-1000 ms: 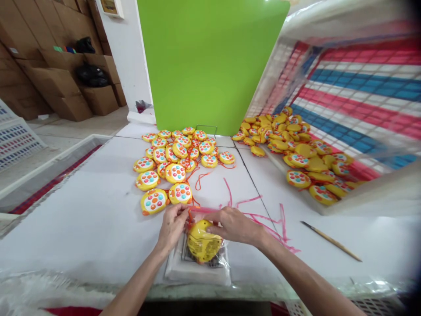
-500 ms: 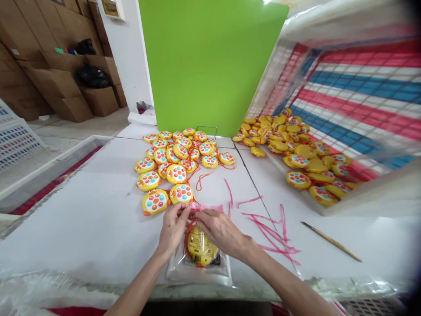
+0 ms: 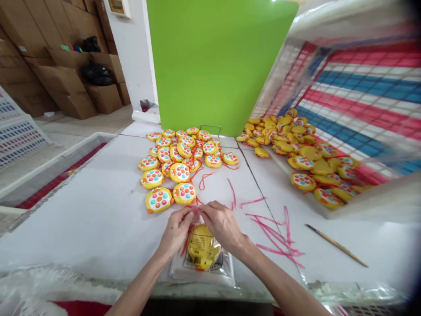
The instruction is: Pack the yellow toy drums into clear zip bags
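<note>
A yellow toy (image 3: 203, 249) lies face down inside a clear plastic bag (image 3: 201, 271) on a small stack of such bags at the table's near edge. My left hand (image 3: 176, 230) and my right hand (image 3: 221, 224) meet at the bag's top edge, fingers pinched on its pink sealing strip. An orange-red cord runs from the toy under my left hand. Just beyond my hands lies a group of yellow toys with coloured buttons (image 3: 179, 158).
A tilted crate (image 3: 345, 101) at the right spills more yellow toys (image 3: 305, 153) onto the white table (image 3: 98, 219). Peeled pink strips (image 3: 272, 228) and a thin brush (image 3: 335, 245) lie at the right. A green board (image 3: 217, 61) stands behind. Cardboard boxes (image 3: 62, 83) are stacked at the far left.
My right hand slid left along the bag's top and now meets the left hand. The toy has gone fully into the bag. The view shifted slightly.
</note>
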The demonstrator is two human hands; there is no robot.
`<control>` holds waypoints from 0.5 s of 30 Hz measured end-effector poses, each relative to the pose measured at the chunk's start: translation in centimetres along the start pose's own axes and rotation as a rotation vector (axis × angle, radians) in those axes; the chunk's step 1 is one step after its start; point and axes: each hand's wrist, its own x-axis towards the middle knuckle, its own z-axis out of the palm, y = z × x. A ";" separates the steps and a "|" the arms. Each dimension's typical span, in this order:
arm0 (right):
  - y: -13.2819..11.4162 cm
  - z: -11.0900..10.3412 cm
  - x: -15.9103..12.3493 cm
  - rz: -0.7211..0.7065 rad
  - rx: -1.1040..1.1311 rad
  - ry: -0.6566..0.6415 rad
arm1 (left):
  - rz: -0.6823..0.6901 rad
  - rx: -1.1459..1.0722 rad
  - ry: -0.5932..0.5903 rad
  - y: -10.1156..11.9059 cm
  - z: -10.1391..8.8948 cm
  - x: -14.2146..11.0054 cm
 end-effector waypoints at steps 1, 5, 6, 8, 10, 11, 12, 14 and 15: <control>-0.2 0.1 0.1 -0.003 -0.006 0.008 | -0.006 0.012 -0.012 0.1 -0.1 -0.1; -1.0 0.0 0.5 -0.040 -0.096 -0.007 | 0.040 0.159 -0.011 0.9 0.2 -0.3; -1.2 -0.1 0.7 -0.052 -0.119 -0.013 | 0.065 0.218 0.001 1.0 0.4 -0.4; -1.4 -0.1 1.0 -0.065 -0.131 -0.008 | 0.114 0.335 0.028 1.2 0.7 -0.6; -1.4 0.0 1.2 -0.029 -0.081 0.031 | 0.144 0.413 0.033 1.2 0.8 -0.8; -1.1 0.0 1.2 0.007 -0.035 0.057 | 0.151 0.424 0.025 1.1 0.8 -0.9; -0.7 -0.1 1.1 0.051 0.016 0.087 | 0.149 0.415 0.015 1.0 0.7 -0.9; 0.8 -0.3 0.6 0.147 0.114 0.138 | 0.116 0.349 0.009 0.7 0.5 -1.0; 2.1 -0.5 0.1 0.199 0.149 0.159 | 0.092 0.301 0.012 0.5 0.4 -1.0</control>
